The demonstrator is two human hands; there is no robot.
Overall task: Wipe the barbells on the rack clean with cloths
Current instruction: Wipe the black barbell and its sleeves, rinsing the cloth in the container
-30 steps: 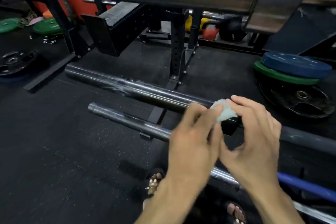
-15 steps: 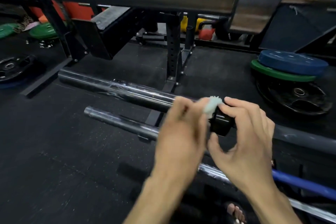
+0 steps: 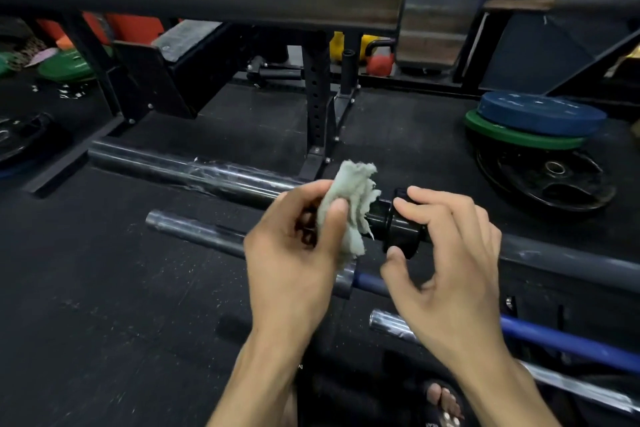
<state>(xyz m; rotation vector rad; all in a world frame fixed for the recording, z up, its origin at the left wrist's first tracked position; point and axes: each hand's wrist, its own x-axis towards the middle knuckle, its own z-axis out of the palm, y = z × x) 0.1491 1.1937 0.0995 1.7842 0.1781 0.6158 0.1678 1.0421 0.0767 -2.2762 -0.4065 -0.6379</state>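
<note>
The left hand (image 3: 294, 253) has drawn apart from the right and now pinches the frayed pale cloth (image 3: 349, 208) alone, holding it just beside the black collar (image 3: 403, 229) of the dark barbell (image 3: 214, 173) on the low rack. The right hand (image 3: 450, 253) has let go of the cloth, its fingers and thumb curling round the collar, so wiping there looks about to begin

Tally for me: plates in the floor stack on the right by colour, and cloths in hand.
Blue plate: 1
Green plate: 1
Black plate: 1
Cloth, held in the left hand: 1
Total: 4
</note>
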